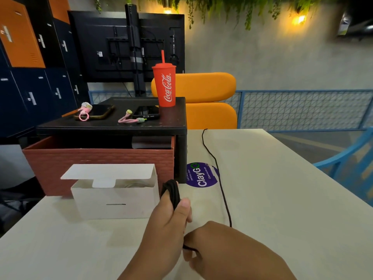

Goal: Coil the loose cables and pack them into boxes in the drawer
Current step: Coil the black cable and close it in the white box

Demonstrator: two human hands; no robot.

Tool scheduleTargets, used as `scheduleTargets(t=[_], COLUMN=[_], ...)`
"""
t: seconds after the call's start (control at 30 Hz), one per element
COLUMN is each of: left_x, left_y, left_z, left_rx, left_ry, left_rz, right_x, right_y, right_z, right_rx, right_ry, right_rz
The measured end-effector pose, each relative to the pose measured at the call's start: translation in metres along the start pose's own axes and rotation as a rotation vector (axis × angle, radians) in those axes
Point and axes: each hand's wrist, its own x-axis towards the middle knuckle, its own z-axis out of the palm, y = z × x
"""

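1. Black cable [220, 184]: part wound into a coil [172, 191], the rest trailing loose over the pale bench [282, 199] to its far edge.
2. Left hand [167, 221]: holds the coil upright just right of the white box. The thumb presses on 1 side and the fingers curl round the other.
3. Right hand [226, 247]: low, close beside the left hand. Its fingers are curled in, pinching the strand that leads from the coil; the fingertips are mostly hidden.
4. White box [115, 201]: on the bench, lid flap raised. Contents cannot be made out.
5. Brick-red drawer [96, 158]: pulled out from under a black stand [113, 126], directly behind the box.
6. On the stand: 1 red cup [164, 85] with a straw, 2 dark phones [96, 114] and 1 pink short cable [129, 119].
7. Purple round sticker [201, 175]: on the bench by the stand's foot. The loose cable passes along its right edge.
8. Orange chair [201, 87]: behind the stand.
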Motion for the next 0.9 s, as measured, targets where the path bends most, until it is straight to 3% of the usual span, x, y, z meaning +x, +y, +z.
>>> scheduleTargets(t=[0.2,0.3,0.4,0.5,0.57,0.73,0.9], left_x=[0.003,0.003,-0.001,-0.002,-0.004,-0.006,-0.004], left_y=[-0.014,-0.007,0.005,0.008,0.009,0.015,0.019], left_z=[-0.002,-0.004,-0.007,-0.010,-0.012,-0.012,-0.015], left_rx=[0.117,-0.075,-0.090,-0.090,-0.240,-0.540,-0.618], left_ry=[-0.104,-0.282,-0.415,-0.522,-0.573,-0.527,-0.395], left_rz=[0.040,-0.072,-0.116,-0.186,-0.230,-0.239,-0.264], right_x=[-0.010,-0.016,-0.016,-0.009,-0.004,0.012,0.025], right_y=[-0.005,-0.002,0.004,0.015,0.024,0.037,0.020], right_z=[-0.015,-0.024,-0.025,-0.021,-0.018,-0.004,0.012], right_rx=[-0.030,0.265,0.571,0.693,0.750,0.782,0.873], right_ry=[0.249,0.422,0.519,0.696,0.763,0.808,0.799], right_rz=[-0.134,-0.125,-0.114,-0.098,-0.077,-0.163,-0.224])
